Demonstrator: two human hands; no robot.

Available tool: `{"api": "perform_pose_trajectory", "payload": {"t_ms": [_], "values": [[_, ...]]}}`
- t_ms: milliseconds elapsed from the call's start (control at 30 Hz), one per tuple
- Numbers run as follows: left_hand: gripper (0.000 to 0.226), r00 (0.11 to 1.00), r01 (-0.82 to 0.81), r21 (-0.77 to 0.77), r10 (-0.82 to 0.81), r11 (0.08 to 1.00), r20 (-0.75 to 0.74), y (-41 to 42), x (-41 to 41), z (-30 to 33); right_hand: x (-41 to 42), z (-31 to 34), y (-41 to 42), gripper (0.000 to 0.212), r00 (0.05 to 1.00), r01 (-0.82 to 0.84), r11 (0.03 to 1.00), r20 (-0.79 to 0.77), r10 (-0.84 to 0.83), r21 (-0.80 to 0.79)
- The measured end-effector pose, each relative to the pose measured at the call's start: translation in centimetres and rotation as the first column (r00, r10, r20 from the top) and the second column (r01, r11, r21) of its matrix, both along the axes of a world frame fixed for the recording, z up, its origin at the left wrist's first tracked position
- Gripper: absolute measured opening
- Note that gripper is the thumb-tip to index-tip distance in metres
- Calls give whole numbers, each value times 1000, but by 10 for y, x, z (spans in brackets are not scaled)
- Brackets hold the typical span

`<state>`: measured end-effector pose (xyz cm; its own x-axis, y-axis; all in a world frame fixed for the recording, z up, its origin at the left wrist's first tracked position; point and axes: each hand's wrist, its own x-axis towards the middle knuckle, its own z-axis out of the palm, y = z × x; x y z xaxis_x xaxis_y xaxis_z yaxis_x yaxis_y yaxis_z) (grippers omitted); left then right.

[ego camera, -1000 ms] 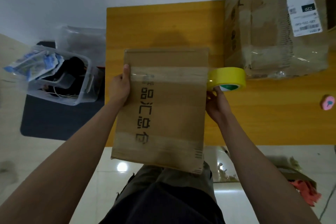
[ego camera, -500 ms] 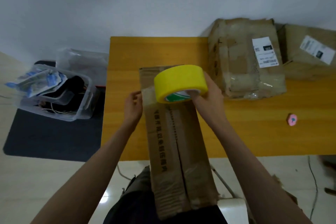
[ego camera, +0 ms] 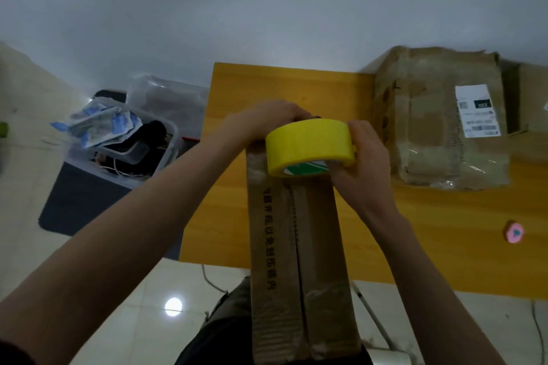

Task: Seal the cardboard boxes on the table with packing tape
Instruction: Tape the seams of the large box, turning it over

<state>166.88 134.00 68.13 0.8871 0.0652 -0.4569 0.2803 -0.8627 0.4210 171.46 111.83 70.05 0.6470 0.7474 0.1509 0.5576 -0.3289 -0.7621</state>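
A long narrow cardboard box lies lengthwise toward me, its near end past the front edge of the yellow table. A centre seam and old clear tape show on its top. My right hand grips a yellow roll of packing tape over the box's far end. My left hand reaches across the far end of the box behind the roll, fingers curled; what its fingertips pinch is hidden by the roll.
A large worn cardboard box with a white shipping label stands at the table's back right, another box beside it. A small pink round thing lies at the right. On the floor left is a clear plastic bin of clutter on a dark mat.
The box was turned from its broad face to a narrow seamed face. My right hand brought the tape roll from the box's right side over its far end, and my left hand moved up behind the roll.
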Motion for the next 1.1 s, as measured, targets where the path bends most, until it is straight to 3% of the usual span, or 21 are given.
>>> {"api": "perform_pose_trajectory", "payload": {"t_ms": [67,133,333,600,800,1000,1100], "values": [[64,997,-44,-70,49,997,63,5,-10,-2,3,8,1,28,998,55,995,-42,-52,81],[85,991,-75,-70,82,995,103,7,-17,-4,11,13,-3,28,992,117,980,-58,-110,158],[55,990,-70,-63,77,996,118,9,-16,-5,20,-1,-26,35,983,175,959,20,-184,224],[85,990,-79,-7,79,997,113,10,-18,-7,32,-22,-35,39,985,170,963,-5,-173,212],[83,990,-72,9,71,997,121,11,-18,-8,33,-41,-38,40,984,177,965,-30,-174,196],[74,986,-95,6,94,995,135,12,-19,-8,19,-75,-36,31,947,211,935,-295,-123,286],[76,983,-114,-8,114,993,145,9,-19,-6,12,-97,-31,15,832,339,892,-538,-136,299]]}}
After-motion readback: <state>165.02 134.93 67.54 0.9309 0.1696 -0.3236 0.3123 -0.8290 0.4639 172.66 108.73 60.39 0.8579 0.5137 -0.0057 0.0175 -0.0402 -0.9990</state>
